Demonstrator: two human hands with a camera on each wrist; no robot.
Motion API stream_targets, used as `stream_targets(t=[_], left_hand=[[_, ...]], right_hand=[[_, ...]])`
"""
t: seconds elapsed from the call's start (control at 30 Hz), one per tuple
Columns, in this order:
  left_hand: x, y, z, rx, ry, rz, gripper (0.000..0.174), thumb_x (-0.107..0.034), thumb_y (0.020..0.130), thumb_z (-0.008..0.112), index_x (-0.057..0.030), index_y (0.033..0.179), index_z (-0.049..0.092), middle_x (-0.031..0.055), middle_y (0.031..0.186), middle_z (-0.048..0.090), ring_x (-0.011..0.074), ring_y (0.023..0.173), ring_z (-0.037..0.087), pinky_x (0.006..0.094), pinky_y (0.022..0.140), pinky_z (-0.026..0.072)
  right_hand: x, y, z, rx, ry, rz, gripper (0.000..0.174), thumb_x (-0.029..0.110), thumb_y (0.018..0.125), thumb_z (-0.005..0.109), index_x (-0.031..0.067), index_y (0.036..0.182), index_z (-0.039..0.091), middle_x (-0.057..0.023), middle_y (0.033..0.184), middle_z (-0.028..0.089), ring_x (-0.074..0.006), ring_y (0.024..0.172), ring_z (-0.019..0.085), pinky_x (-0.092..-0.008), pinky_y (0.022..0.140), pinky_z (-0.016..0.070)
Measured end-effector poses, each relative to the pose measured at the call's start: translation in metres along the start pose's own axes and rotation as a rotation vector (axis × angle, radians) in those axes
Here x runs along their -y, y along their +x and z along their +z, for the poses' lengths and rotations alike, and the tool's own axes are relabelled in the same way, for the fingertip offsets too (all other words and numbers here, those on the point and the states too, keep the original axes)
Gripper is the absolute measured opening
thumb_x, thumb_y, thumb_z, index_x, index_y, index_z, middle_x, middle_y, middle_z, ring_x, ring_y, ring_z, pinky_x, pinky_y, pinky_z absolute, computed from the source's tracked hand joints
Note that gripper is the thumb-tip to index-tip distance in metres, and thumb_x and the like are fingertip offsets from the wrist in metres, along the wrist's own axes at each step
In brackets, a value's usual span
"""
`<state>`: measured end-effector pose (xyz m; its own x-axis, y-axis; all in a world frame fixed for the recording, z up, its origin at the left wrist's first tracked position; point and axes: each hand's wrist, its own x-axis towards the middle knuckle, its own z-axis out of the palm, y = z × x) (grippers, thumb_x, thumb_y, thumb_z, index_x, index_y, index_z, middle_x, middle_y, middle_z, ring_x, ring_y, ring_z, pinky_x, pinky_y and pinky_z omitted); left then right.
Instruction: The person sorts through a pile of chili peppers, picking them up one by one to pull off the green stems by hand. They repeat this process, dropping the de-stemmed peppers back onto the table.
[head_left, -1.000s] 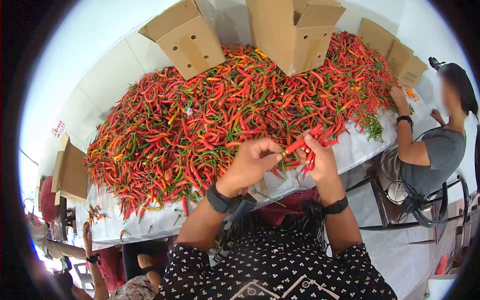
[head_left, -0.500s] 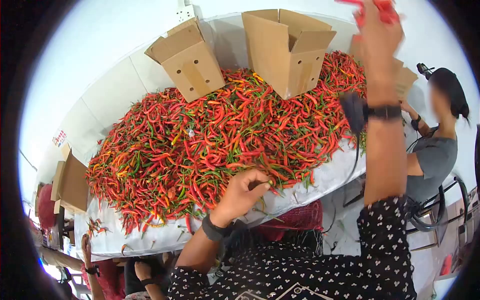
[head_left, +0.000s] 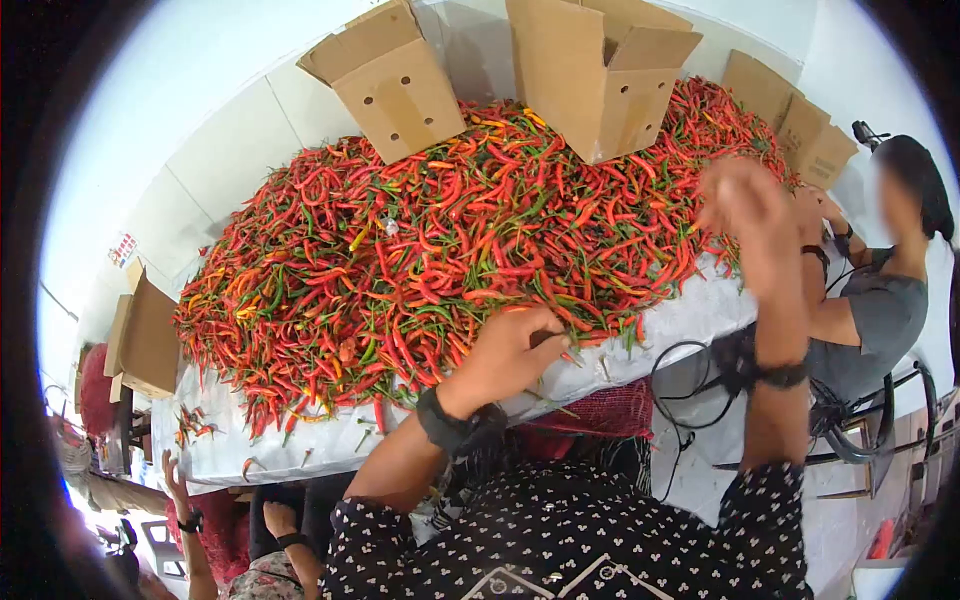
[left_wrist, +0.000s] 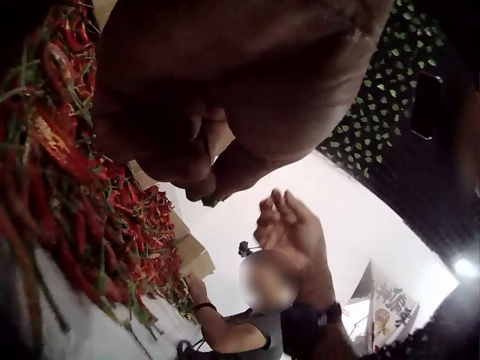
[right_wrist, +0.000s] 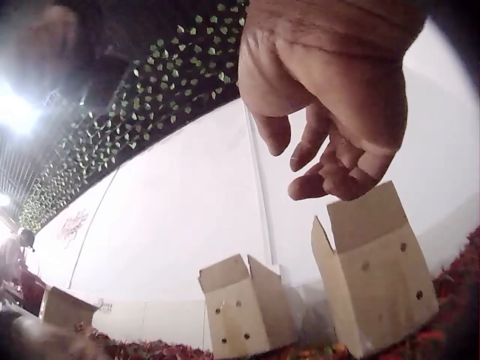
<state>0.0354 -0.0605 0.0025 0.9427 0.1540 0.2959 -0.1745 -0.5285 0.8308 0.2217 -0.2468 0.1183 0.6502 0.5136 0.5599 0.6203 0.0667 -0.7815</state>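
A wide heap of red, orange and green chillies (head_left: 440,220) covers much of the table. Over its front edge is my left hand (head_left: 505,360), thumb and forefinger brought together; a small greenish bit (left_wrist: 213,201) shows between their tips in the left wrist view. My right hand (head_left: 750,205), blurred in the head view, is raised over the heap's right side. In the right wrist view the right hand (right_wrist: 330,105) has loosely bent, spread fingers and holds nothing.
Two open cardboard boxes, one left (head_left: 395,95) and one right (head_left: 610,95), stand on the heap's back. Another box (head_left: 148,335) is at the left end. A person in grey (head_left: 880,300) sits at the right; others' arms show lower left. A cable (head_left: 680,430) hangs beside my right arm.
My right hand let go of its bunch of red chillies after swinging up above the right box, and has come back down, empty. My left hand has stayed near the heap's front edge.
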Motion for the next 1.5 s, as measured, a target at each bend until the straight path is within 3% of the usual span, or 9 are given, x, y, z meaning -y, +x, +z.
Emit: stream_targets(t=[0.17,0.3,0.37,0.4,0.47,0.97,1.03,1.17,1.5], left_hand=[[-0.036,0.063,0.021,-0.113,0.042,0.12,0.009,-0.007,0.078,0.058,0.0009,0.082,0.059,0.0089,0.071,0.059,0.0124,0.067,0.057,0.0274,0.057,0.0456],[-0.082,0.092,0.069,0.078,-0.102,0.436,0.028,-0.009,0.073,0.06,-0.003,0.1,0.057,0.0149,0.09,0.06,0.0275,0.079,0.06,0.0339,0.069,0.0487],[-0.073,0.106,0.074,0.06,0.017,0.645,0.024,-0.01,0.072,0.059,-0.0053,0.096,0.059,0.0145,0.089,0.06,0.0289,0.082,0.058,0.0375,0.073,0.0474],[-0.057,0.115,0.066,0.107,0.189,0.567,0.021,-0.013,0.073,0.058,-0.0053,0.093,0.06,0.0139,0.088,0.06,0.0292,0.081,0.058,0.0384,0.072,0.0472],[-0.029,0.126,0.041,0.096,0.476,0.368,0.018,-0.021,0.074,0.055,-0.0062,0.081,0.062,0.0122,0.082,0.061,0.0299,0.079,0.058,0.0397,0.068,0.0469],[0.081,0.158,-0.02,0.145,1.214,-0.218,0.019,-0.021,0.069,0.062,-0.003,0.073,0.063,0.0165,0.078,0.062,0.0338,0.072,0.06,0.0413,0.067,0.0485],[0.079,0.154,-0.032,0.152,0.946,0.017,0.018,-0.018,0.071,0.062,-0.0007,0.073,0.062,0.0153,0.074,0.062,0.0277,0.069,0.061,0.0369,0.063,0.048],[0.045,0.12,-0.034,0.073,0.314,-0.166,0.017,-0.016,0.071,0.063,-0.0021,0.08,0.063,0.0104,0.071,0.062,0.0203,0.064,0.059,0.0314,0.061,0.046],[0.004,0.073,0.013,0.145,0.245,-0.023,0.009,-0.006,0.074,0.06,0.001,0.079,0.058,0.0067,0.066,0.058,0.0099,0.06,0.053,0.0256,0.056,0.0434]], right_hand=[[-0.074,-0.104,0.037,0.058,0.356,0.489,0.014,0.012,0.086,0.051,0.0018,0.092,0.057,-0.0013,0.068,0.056,-0.0071,0.058,0.05,-0.0223,0.053,0.0405],[-0.14,-0.135,0.077,0.067,-0.111,0.237,0.014,0.012,0.087,0.05,0.0016,0.095,0.057,-0.0014,0.067,0.055,-0.007,0.057,0.05,-0.0223,0.052,0.0399],[-0.137,-0.12,0.103,-0.728,1.235,0.643,0.013,0.012,0.088,0.051,0.0016,0.093,0.056,-0.0007,0.063,0.052,-0.0066,0.054,0.048,-0.0214,0.049,0.0379],[-0.135,-0.12,0.1,-0.732,1.242,0.638,0.013,0.012,0.088,0.051,0.0016,0.093,0.056,-0.0007,0.063,0.052,-0.0066,0.054,0.048,-0.0214,0.049,0.0379],[-0.126,-0.123,0.091,-0.152,0.587,0.487,0.011,0.013,0.088,0.05,0.0021,0.087,0.054,-0.0022,0.064,0.051,-0.0068,0.049,0.043,-0.0209,0.044,0.0341],[-0.124,-0.129,0.088,-0.192,0.634,0.42,0.01,0.01,0.087,0.051,0.001,0.088,0.055,0.0001,0.064,0.051,-0.005,0.054,0.042,-0.0198,0.047,0.0336],[-0.123,-0.128,0.087,-0.203,0.665,0.421,0.01,0.01,0.087,0.051,0.0008,0.088,0.055,0.0001,0.064,0.051,-0.005,0.054,0.042,-0.0198,0.047,0.0333],[-0.123,-0.123,0.083,-0.15,0.736,0.425,0.012,0.011,0.087,0.051,-0.0003,0.09,0.055,-0.0008,0.062,0.05,-0.0058,0.051,0.042,-0.0202,0.045,0.0319],[-0.113,-0.102,0.106,-0.073,0.746,0.452,0.019,0.009,0.085,0.056,-0.0021,0.099,0.055,-0.0015,0.063,0.052,-0.0063,0.049,0.044,-0.0214,0.043,0.0343]])
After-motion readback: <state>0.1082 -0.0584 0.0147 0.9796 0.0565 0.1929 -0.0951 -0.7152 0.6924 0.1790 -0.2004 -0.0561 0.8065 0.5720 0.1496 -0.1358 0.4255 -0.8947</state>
